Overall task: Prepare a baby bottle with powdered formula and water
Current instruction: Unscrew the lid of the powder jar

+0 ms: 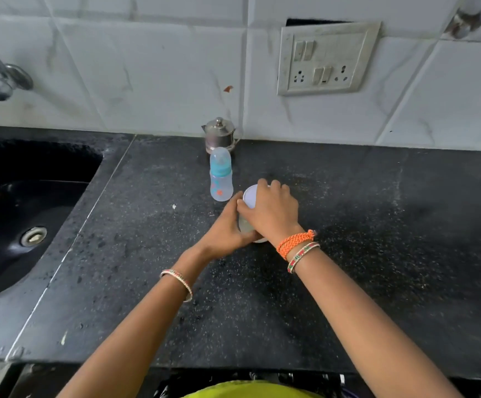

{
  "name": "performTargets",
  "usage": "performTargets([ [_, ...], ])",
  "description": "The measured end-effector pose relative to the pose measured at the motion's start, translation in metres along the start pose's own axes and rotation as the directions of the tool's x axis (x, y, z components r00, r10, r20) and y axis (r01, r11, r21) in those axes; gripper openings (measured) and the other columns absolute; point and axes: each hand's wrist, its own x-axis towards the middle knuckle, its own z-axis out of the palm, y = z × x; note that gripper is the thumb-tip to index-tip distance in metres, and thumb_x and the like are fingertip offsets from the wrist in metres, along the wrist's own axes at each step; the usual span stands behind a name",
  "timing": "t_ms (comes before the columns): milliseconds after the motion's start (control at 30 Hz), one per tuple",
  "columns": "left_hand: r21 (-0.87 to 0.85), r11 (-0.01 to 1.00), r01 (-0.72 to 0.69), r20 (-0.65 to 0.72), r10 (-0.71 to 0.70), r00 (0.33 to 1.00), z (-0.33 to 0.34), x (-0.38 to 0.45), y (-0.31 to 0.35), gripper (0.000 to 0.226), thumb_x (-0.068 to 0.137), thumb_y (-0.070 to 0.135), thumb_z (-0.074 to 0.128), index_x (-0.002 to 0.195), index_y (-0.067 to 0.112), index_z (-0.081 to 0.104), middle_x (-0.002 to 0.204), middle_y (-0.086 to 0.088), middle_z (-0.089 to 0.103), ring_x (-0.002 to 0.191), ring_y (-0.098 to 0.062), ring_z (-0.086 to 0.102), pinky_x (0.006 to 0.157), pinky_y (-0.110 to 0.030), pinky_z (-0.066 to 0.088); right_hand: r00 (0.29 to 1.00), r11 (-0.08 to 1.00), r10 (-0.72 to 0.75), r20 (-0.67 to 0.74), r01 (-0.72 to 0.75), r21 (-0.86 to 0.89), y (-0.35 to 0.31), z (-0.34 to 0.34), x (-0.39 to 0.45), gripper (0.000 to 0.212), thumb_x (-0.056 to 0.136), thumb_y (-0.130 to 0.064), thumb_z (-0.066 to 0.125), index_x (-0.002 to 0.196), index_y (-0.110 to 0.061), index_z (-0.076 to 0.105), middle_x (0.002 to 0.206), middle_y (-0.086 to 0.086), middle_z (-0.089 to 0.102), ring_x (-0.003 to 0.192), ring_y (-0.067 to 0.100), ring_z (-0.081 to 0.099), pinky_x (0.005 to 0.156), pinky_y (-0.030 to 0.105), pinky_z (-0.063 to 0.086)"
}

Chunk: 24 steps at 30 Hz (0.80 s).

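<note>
At the centre of the frame a small white-lidded jar (249,214) stands upright on the dark counter (377,225), both hands on it. The left hand (228,228) wraps its side from the left, fingers curled around the body; the right hand (273,208) sits on top, fingers clenched over the lid's rim. The jar's long axis runs vertical, so the lid likely twists off upward. The capped baby bottle (220,175) stands just beside it, upper left, nearer the left hand.

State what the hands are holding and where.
Both hold a small container: left hand around its side, right hand gripping its white lid from above.
</note>
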Motion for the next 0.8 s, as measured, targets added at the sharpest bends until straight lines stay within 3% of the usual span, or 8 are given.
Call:
performTargets([
  [67,-0.027,1.000,-0.008,-0.044,0.007,0.999,0.012,0.001,0.001,0.105,0.073,0.015,0.079,0.146,0.013,0.003,0.131,0.023,0.034,0.119,0.010,0.041,0.097,-0.002,0.030,0.999,0.996,0.007,-0.040,-0.011,-0.087,-0.007,0.001,-0.002,0.057,0.087,-0.054,0.050,0.114,-0.004,0.053,0.111,0.017,0.061,0.101,0.033,0.058,0.073,0.038,0.047],
  [100,-0.030,1.000,-0.004,-0.089,0.001,0.996,0.016,0.004,0.001,0.105,0.074,0.015,0.078,0.146,0.010,0.002,0.126,0.026,0.034,0.115,0.010,0.042,0.093,0.001,0.028,0.999,0.991,0.015,-0.040,-0.020,-0.135,-0.012,0.001,-0.001,0.056,0.089,-0.054,0.047,0.110,-0.003,0.054,0.106,0.017,0.063,0.096,0.032,0.062,0.071,0.036,0.048],
  [200,-0.053,0.998,0.036,-0.236,-0.047,0.971,0.023,0.011,-0.003,0.086,0.064,0.042,0.074,0.135,0.014,0.035,0.109,0.017,0.056,0.102,0.002,0.057,0.082,-0.011,0.042,1.000,0.979,0.000,0.020,0.004,-0.202,-0.020,-0.001,0.006,0.055,0.090,-0.053,0.046,0.105,-0.002,0.059,0.101,0.015,0.066,0.092,0.030,0.066,0.071,0.036,0.053],
  [300,-0.116,0.991,0.061,-0.253,-0.089,0.963,0.023,0.016,-0.010,0.075,0.059,0.033,0.083,0.124,0.016,0.049,0.104,0.014,0.062,0.094,0.011,0.059,0.076,-0.010,0.044,0.995,0.985,-0.070,0.073,0.080,-0.156,-0.013,-0.003,0.014,0.049,0.089,-0.050,0.049,0.107,-0.005,0.059,0.104,0.014,0.065,0.097,0.030,0.064,0.070,0.032,0.046],
  [433,-0.169,0.986,-0.005,-0.295,-0.046,0.955,0.026,0.018,-0.017,0.074,0.057,0.018,0.088,0.123,0.016,0.053,0.110,0.006,0.067,0.099,0.004,0.063,0.078,-0.012,0.049,0.969,0.960,-0.201,0.140,0.223,-0.167,-0.001,-0.008,0.016,0.050,0.089,-0.051,0.047,0.111,-0.007,0.054,0.105,0.014,0.062,0.097,0.031,0.061,0.067,0.032,0.037],
  [533,-0.176,0.984,-0.023,-0.313,-0.033,0.949,0.027,0.020,-0.020,0.070,0.058,0.011,0.086,0.120,0.017,0.054,0.108,0.002,0.068,0.099,-0.006,0.065,0.082,-0.024,0.054,0.952,0.952,-0.245,0.183,0.272,-0.143,0.004,-0.011,0.016,0.053,0.087,-0.053,0.050,0.119,-0.011,0.050,0.108,0.016,0.058,0.097,0.033,0.059,0.068,0.034,0.037],
  [600,-0.167,0.985,-0.038,-0.320,-0.018,0.947,0.027,0.019,-0.021,0.067,0.057,0.011,0.084,0.117,0.018,0.055,0.105,0.000,0.069,0.098,-0.011,0.066,0.083,-0.031,0.056,0.941,0.956,-0.248,0.228,0.277,-0.102,0.007,-0.011,0.015,0.057,0.086,-0.053,0.051,0.127,-0.014,0.045,0.113,0.017,0.054,0.101,0.036,0.058,0.071,0.036,0.038],
  [800,-0.142,0.990,-0.002,-0.334,-0.046,0.941,0.025,0.018,-0.022,0.065,0.051,0.024,0.081,0.111,0.023,0.056,0.100,0.002,0.069,0.094,-0.015,0.066,0.078,-0.032,0.055,0.888,0.933,-0.331,0.320,0.358,-0.031,0.010,-0.012,0.018,0.061,0.086,-0.050,0.053,0.136,-0.021,0.037,0.119,0.016,0.047,0.107,0.038,0.053,0.079,0.041,0.044],
])
